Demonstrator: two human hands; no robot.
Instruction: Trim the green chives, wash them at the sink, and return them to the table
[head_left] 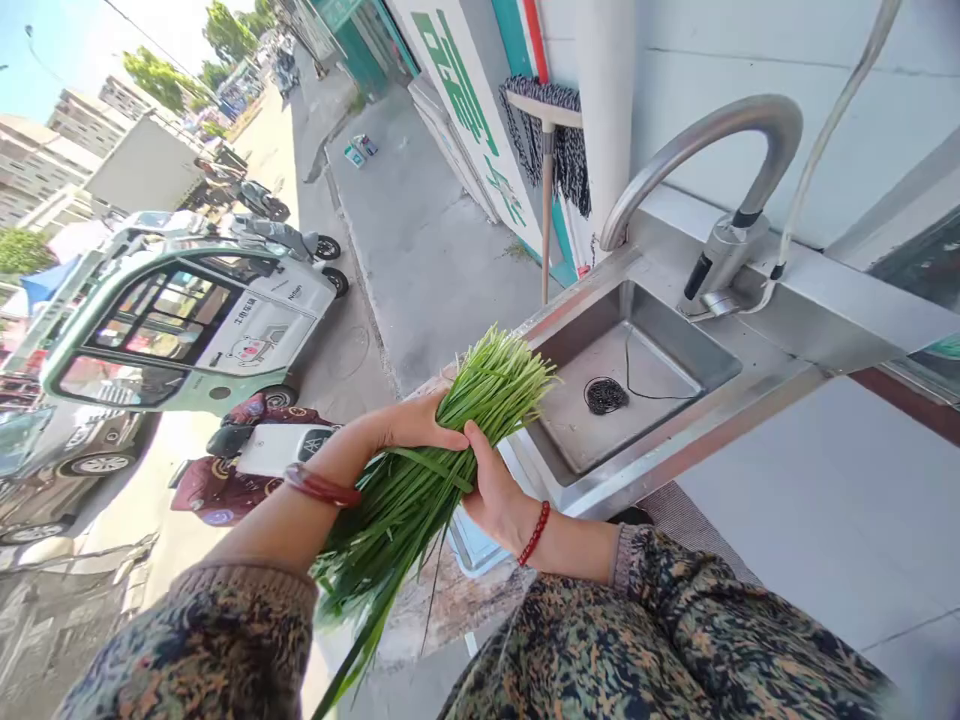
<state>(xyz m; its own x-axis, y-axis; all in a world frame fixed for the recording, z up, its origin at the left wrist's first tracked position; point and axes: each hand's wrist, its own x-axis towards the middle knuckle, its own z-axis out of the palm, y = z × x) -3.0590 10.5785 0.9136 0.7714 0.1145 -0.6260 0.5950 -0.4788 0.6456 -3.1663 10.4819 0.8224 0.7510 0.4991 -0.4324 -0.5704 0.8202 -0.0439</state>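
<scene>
A thick bunch of green Chinese chives (405, 500) is held up between both my hands, its pale cut ends pointing up toward the sink and its dark leaves hanging down to the left. My left hand (420, 420) is closed round the bunch from the far left side. On the near right side my right hand (495, 485) grips it too, the two thumbs almost meeting. A light blue tray or lid (476, 550) lies partly hidden beneath the chives, on a worn board (420, 625).
Right of my hands is a steel sink (652, 430) with a dark drain strainer (604, 396) and a curved faucet (750, 115). A mop (546, 180) leans against the wall behind. Street side, a small three-wheeled vehicle (202, 320) and a scooter (262, 455) are parked.
</scene>
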